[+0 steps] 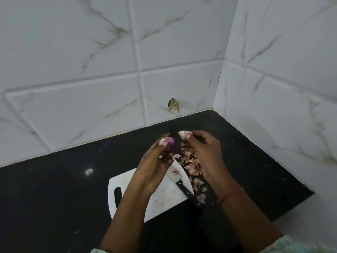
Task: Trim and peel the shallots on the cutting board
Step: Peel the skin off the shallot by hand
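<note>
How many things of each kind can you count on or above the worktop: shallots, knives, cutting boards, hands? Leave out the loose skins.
Shallots: 1, the shallot in the left hand
Knives: 1, the knife
Cutting boards: 1, the cutting board
Hands: 2, with the right hand
Total: 5

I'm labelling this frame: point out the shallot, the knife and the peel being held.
shallot (167,144), head view, purple side.
knife (189,194), head view, black handle.
peel (183,134), head view, pale flap above the right thumb.
</note>
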{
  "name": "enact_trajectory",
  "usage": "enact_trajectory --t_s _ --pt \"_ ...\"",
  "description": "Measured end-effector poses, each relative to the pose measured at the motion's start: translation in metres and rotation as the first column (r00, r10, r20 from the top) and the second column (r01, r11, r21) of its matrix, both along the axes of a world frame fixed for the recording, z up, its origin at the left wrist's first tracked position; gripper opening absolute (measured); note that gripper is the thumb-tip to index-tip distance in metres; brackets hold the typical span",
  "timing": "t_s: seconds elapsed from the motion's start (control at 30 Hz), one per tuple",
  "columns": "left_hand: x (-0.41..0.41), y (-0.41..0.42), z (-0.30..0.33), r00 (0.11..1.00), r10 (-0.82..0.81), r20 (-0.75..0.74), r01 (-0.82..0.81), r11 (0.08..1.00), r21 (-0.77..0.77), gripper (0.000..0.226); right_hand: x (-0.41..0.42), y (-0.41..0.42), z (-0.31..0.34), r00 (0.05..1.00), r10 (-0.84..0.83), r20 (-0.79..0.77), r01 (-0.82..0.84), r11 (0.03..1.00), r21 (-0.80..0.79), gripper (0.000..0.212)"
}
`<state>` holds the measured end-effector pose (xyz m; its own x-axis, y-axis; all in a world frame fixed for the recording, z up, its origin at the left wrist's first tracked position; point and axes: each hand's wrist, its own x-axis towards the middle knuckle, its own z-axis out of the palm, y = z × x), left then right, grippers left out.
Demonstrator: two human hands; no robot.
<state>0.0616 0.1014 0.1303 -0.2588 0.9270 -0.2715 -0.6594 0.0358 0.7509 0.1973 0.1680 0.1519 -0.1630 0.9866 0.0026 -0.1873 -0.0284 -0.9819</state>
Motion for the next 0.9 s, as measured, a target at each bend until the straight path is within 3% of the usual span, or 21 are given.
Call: enact_trajectory --t_s 0.1,0.17,0.23,0.37,0.47,0.63,0.9 --pt "0.000 -0.001 0.000 1.000 0.011 0.009 -0.011 1.000 0.004 0.035 0.003 0.008 -0.008 0.973 -0.051 0.224 0.035 0.997 0.076 0.018" --pt "0.001 -0.002 0.001 1.000 0.013 0.008 -0.013 1.000 0.004 0.030 0.004 0.010 -0.012 0.903 -0.054 0.427 -0.013 0.988 0.152 0.029" --pt "0.002 -0.003 0.003 1.000 0.011 0.014 -0.011 1.000 0.013 0.027 0.003 0.009 -0.013 0.862 -0.049 0.504 -0.068 0.975 0.210 0.036" --pt "0.004 -0.001 0.005 1.000 0.017 -0.003 -0.016 0.997 0.082 0.034 -0.001 -0.002 -0.005 0.919 0.089 0.385 -0.209 0.936 0.282 0.033" --pt "0.004 0.000 0.005 0.999 0.033 -0.026 -0.030 0.992 0.125 0.039 -0.004 -0.005 -0.003 0.909 0.178 0.377 -0.305 0.901 0.309 0.033" --pt "0.004 0.001 0.004 0.995 0.081 -0.063 -0.071 0.986 0.150 0.039 -0.007 -0.006 -0.006 0.942 0.089 0.324 -0.208 0.913 0.352 0.031" --pt "0.002 -0.003 0.005 0.977 0.079 -0.200 -0.038 0.979 0.201 0.036 -0.009 -0.008 -0.012 0.927 0.009 0.374 -0.166 0.906 0.388 0.021"
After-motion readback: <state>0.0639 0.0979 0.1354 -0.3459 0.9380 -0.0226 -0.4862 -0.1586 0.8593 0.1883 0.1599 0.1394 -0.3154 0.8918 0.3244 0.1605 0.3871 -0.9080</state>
